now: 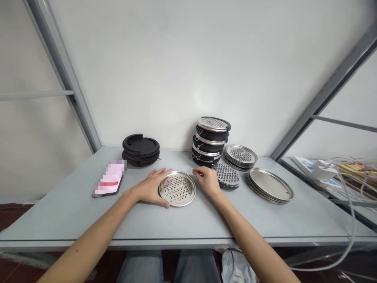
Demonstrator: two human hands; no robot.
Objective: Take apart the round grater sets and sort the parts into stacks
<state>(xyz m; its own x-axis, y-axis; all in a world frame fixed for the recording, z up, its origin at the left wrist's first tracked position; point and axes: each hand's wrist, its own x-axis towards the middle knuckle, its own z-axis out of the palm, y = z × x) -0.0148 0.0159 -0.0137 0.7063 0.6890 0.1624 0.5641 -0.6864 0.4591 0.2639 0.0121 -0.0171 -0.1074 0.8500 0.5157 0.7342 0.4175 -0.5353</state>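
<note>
Left hand (153,186) spread flat, fingers cupping the left rim of a perforated steel disc (177,188) lying near-centre on the grey table (59,212). Right hand (207,181) loosely curled, fingertips at the disc's right rim, gripping nothing. Far right of disc: stack of black-rimmed graters (210,141), loose grater discs (226,175), plain steel plates (269,184). Far left: black rings (140,149); phone (109,181) left.

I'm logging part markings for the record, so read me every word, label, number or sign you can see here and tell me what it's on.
No text here can be read.
Phone on the table's left: surface blurred out, unreadable.
Printed papers at the right edge: print too small to read.
Perforated metal disc between the hands: no marking visible.
</note>
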